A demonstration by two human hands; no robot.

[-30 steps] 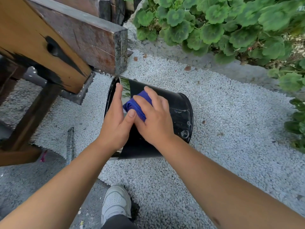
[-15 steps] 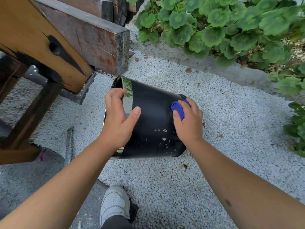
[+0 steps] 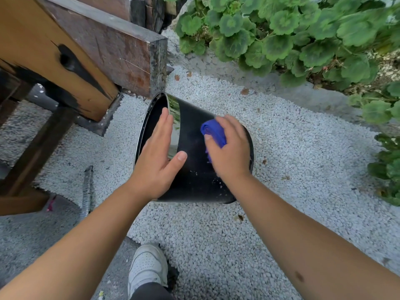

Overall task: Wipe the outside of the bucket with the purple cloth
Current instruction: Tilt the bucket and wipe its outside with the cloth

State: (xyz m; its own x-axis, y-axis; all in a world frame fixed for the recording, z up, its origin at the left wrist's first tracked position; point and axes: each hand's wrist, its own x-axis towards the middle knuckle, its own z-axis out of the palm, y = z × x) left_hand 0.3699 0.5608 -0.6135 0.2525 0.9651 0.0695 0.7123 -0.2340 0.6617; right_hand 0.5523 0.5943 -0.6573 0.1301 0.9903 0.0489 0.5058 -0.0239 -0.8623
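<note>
A black bucket (image 3: 194, 182) lies on its side on white gravel, its open mouth facing left. My left hand (image 3: 158, 161) rests flat on the bucket's wall near the rim, fingers together and thumb spread, steadying it. My right hand (image 3: 231, 152) presses a bunched purple cloth (image 3: 214, 132) against the upper side of the bucket toward its base. Part of the cloth is hidden under my fingers. White specks dot the bucket's lower side.
A wooden bench with thick beams (image 3: 71, 61) stands close at the left, its end almost touching the bucket's rim. Green leafy plants (image 3: 292, 33) line the back and right. A metal rod (image 3: 86, 191) lies on the ground at left. My white shoe (image 3: 148, 269) is below.
My right hand with the cloth went from the rim end to the base end, then came back a little toward the middle. My left hand's fingers have flattened along the rim.
</note>
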